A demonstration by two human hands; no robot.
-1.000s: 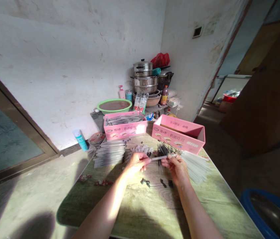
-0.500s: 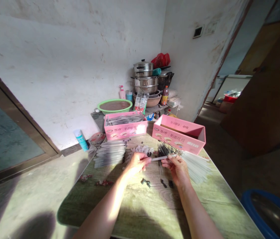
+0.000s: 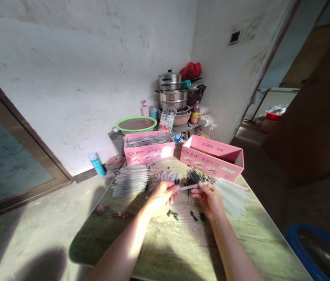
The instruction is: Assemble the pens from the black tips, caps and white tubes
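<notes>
A thin, pale translucent tube spans the gap between my hands above the table. Its left end is pinched by my left hand, its right end by my right hand. Beyond my hands lie a heap of thin black rods and a pile of small white pieces. Similar clear tubes fan out beside my right hand, and a stack of greyish tubes lies to the left. Small black caps are scattered on the wood nearer to me.
At the table's far side stand a pink box full of tubes and another pink box, its inside mostly hidden. Behind are a green basin and stacked pots. A spray can stands left; a blue tub right.
The whole view has shifted very slightly. Both hands keep the same hold on the tube, with almost no movement.
</notes>
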